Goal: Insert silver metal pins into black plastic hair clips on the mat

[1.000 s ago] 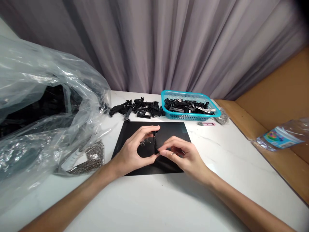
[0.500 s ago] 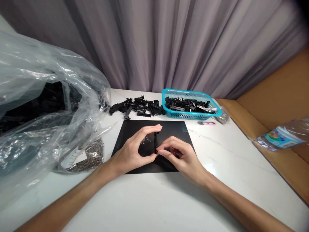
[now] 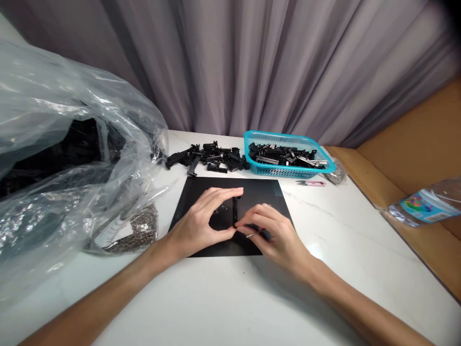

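Observation:
My left hand (image 3: 199, 222) grips a narrow black plastic part (image 3: 235, 210) end to end, thumb at its near end and fingers at its far end. The part points away from me above a black mat (image 3: 216, 183). At the near end, my right hand (image 3: 274, 230) pinches with thumb and forefinger; whatever lies between the fingertips is too small to make out. A thin metal tool (image 3: 253, 234) sticks out from under the right hand's curled fingers. Small shiny metal pieces (image 3: 224, 208) lie on the mat behind the left hand.
Similar black parts lie in a pile (image 3: 212, 157) behind the mat and in a blue basket (image 3: 292, 172). Pink-handled snips (image 3: 311, 183) rest before the basket. Left are a large clear plastic bag (image 3: 118, 105) and a bag of small metal pieces (image 3: 144, 228). A bottle (image 3: 425, 204) lies right.
The whole view has shifted slightly. My right fingers stay at the part's near end, and the metal tool in that hand has tilted a little. Both grips look otherwise the same.

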